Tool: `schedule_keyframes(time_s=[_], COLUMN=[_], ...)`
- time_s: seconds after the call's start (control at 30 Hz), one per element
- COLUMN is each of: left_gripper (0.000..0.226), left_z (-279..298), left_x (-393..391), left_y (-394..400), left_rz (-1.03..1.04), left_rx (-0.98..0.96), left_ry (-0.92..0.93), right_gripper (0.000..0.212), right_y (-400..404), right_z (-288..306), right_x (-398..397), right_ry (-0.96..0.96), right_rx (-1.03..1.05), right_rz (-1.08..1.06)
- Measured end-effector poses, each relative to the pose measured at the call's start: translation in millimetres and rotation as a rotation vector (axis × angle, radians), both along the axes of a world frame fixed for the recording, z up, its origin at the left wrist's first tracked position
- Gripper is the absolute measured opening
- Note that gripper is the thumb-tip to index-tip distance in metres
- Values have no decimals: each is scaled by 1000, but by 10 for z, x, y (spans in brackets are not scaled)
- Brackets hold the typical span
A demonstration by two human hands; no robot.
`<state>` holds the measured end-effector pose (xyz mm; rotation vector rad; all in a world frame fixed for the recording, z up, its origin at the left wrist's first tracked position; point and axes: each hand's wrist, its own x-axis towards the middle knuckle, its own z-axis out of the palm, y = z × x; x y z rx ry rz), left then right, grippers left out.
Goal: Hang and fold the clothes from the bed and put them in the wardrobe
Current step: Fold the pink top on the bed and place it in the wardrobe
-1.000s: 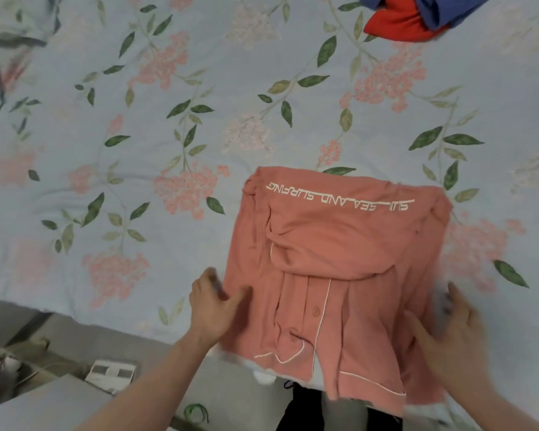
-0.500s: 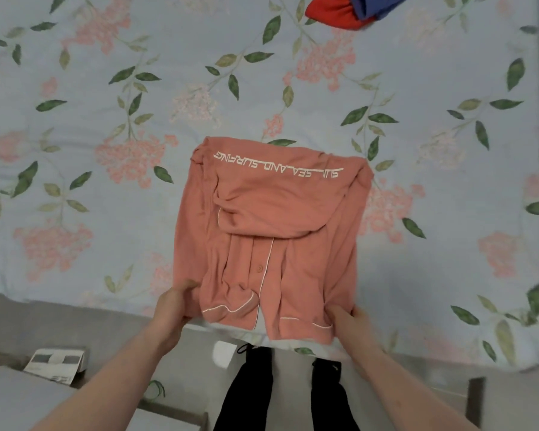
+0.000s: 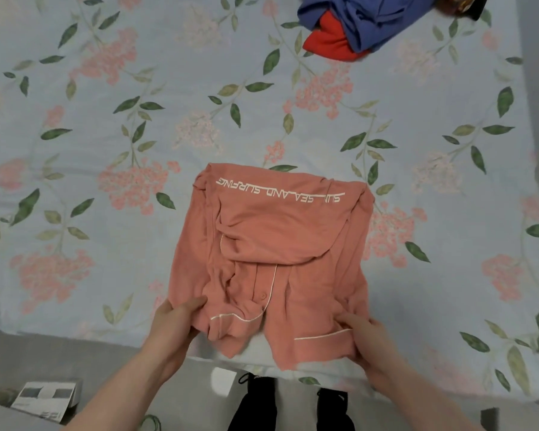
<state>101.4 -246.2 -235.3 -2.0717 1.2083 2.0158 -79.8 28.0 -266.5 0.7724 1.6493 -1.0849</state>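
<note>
A home bedroom: floral-sheeted bed (image 3: pixel 137 126) strewn with clothes (image 3: pixel 355 26).

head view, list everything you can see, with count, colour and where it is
pink garment: one, salmon pink with white piping and white lettering, folded at the near edge of the bed
bedsheet: one, pale blue with pink flowers and green leaves, covers the bed
blue garment: one, blue, crumpled at the far right of the bed
red garment: one, red, partly under the blue garment
box: one, white and grey, on the floor at lower left
left hand: one, grips the pink garment's near left corner
right hand: one, grips its near right corner
</note>
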Motion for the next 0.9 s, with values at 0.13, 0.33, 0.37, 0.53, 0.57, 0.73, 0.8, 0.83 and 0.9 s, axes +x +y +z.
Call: schedule_keyframes(time_s=[0.13,0.33,0.37,0.53,0.57,0.73,0.8,0.83,0.9], left_gripper=[15,13,13,22,21,37,59,61,65], left_z=[280,447,430,135,55,-201,-230,-227,-178], left_x=[-517,-1620,-1783,-2275,-2294,-2167,-2127,-2124,-2154], left_y=[-316,-789,-854,-1108,-1108,-964,-938,-917,-863], left_rz=[62,158,173,184,151,-317,-621,-772,-1063], left_rx=[-5,148,157,46,29,-210,-463,-618,-920], left_ry=[97,308,326,315,279,101,59,47,64], right_gripper=[16,14,16,17,15,47,66,71,74], right_y=[-269,-875,-979,-1290,-1305,-1130,-1016,-976,-939], right_z=[305,538,542,338,265,-22,-17,-24,-80], right_x=[-531,-1442,-1577,-1994,-2009,-1727,-1547,-1487,-1450], right_ry=[-14,-19,-25,51,103,599,791,845,867], right_rx=[-155,-282,-292,-263,-226,26,-85,-136,-159], right_rz=[-73,-145,-188,-255,-226,384,690,829,1028])
